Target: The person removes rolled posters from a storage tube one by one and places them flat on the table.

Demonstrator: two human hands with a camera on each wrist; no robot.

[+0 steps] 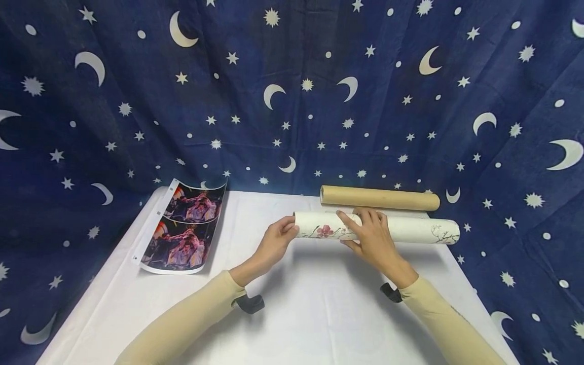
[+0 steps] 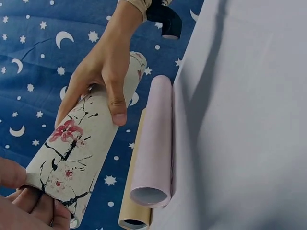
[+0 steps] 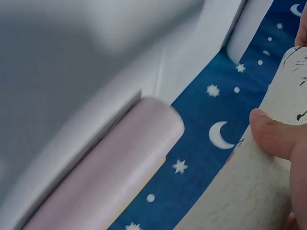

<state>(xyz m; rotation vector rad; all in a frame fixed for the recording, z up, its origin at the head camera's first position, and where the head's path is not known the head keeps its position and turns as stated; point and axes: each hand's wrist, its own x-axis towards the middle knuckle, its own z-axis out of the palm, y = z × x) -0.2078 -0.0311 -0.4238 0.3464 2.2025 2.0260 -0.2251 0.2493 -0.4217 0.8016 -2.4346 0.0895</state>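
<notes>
A cream paper roll with red blossoms and dark branches lies crosswise between both hands, above the white table. At its left end, my left hand grips the rim; in the left wrist view its fingers curl inside the open end, thumb on the outside. Around the middle of the roll, my right hand holds it from above, thumb along the near side. A pinkish-white tube lies on the table behind, beside a tan tube; in the head view the roll mostly hides the pinkish one.
Curled printed sheets with two concert-like pictures lie on the left of the white-covered table. A dark blue curtain with moons and stars hangs behind and along the sides, close to the table's back edge.
</notes>
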